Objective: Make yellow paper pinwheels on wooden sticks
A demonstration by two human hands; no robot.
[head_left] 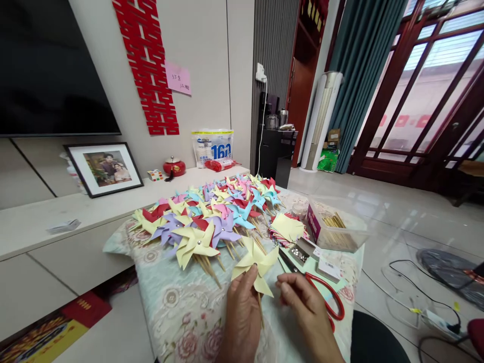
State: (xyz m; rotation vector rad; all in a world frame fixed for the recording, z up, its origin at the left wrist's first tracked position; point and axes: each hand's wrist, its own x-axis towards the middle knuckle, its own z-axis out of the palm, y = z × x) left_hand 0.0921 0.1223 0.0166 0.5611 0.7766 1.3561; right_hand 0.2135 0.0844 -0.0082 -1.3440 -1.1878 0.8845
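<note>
In the head view, with the red-handled metal scissors (341,305) as landmark, 1 pale-yellow paper pinwheel (265,259) on a thin wooden stick (260,308) is left of them, gripped by the left hand (242,302), its thumb at the hub. The right hand (304,302) partly covers the scissors, fingers loosely curled; I cannot tell whether they pinch anything small. Too firm a thumb could crease the folded blades. A careless rightward sweep could snag the scissors or, just beyond them, spill the small open box of shiny metal pieces (310,246). Reaching forward could crush the massed multicoloured paper pinwheels (224,227) farther left of the scissors.
</note>
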